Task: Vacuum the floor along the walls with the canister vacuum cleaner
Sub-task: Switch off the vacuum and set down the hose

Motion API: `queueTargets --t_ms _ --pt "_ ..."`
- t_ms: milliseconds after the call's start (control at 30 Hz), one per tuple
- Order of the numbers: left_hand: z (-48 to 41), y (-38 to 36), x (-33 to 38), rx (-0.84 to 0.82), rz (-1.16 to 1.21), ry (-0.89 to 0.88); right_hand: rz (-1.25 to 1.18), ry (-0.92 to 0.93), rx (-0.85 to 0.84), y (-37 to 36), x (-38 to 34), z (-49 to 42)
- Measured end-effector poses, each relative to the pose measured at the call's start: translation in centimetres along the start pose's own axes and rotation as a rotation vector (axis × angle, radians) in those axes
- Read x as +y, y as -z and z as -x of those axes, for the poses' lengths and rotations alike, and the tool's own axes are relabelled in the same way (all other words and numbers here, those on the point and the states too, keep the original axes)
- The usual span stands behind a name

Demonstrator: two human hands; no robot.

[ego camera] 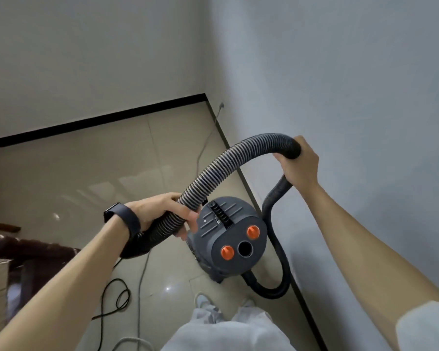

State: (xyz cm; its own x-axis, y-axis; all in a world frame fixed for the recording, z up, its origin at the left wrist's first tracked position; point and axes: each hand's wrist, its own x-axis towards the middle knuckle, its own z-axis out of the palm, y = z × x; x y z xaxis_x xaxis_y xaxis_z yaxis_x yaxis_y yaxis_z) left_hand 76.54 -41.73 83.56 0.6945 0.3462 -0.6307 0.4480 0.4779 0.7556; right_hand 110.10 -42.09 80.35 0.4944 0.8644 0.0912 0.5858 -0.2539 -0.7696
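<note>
Item: canister vacuum cleaner [228, 239]; grey body, two orange knobs [253, 231]; stands on the tiled floor [86, 178] just beside the right wall [340, 97], near the corner.

Hose: corrugated hose [221, 160], arched above the canister; the lower run loops on the floor against the wall and goes in under the body; the dark end cuff hangs below the left wrist, off the floor; no floor nozzle in view.

Hands: left hand [162, 214], fingers curled round the hose near its free end; right hand [299, 165], fingers wrapped round the top of the arch.

Open item: round port [244, 249] on the casing, nothing plugged in.

Hazards, judged:
- black cable [128, 293] coiled and grey cable [140, 287] trailing close to the shoes [203, 300]; a step back could snag a foot or drag the plug from the wall socket [222, 105];
- a hard pull on the arch could tip the canister or kink the floor loop;
- with the cuff raised, the wall edge goes uncleaned.
</note>
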Motion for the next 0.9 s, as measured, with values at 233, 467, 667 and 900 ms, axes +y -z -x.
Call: queueTargets --t_ms 233,467,667,900 --pt "-0.9 -0.6 -1.2 0.448 -0.143 -0.226 0.078 0.097 -0.013 -2.2 -1.7 -1.5" --pt "0.5 -1.1 -8.0 0.636 -0.114 -0.128 0.204 0.241 -0.189 -7.7 -3.7 0.5" --pt "-1.0 -4.6 -11.7 1.225 -0.280 -0.169 0.334 0.162 -0.404 -12.3 -2.3 -0.5" --pt "-3.8 -7.8 -16.0 1.577 0.119 0.152 0.276 0.082 -0.697 -17.3 0.8 -0.8"
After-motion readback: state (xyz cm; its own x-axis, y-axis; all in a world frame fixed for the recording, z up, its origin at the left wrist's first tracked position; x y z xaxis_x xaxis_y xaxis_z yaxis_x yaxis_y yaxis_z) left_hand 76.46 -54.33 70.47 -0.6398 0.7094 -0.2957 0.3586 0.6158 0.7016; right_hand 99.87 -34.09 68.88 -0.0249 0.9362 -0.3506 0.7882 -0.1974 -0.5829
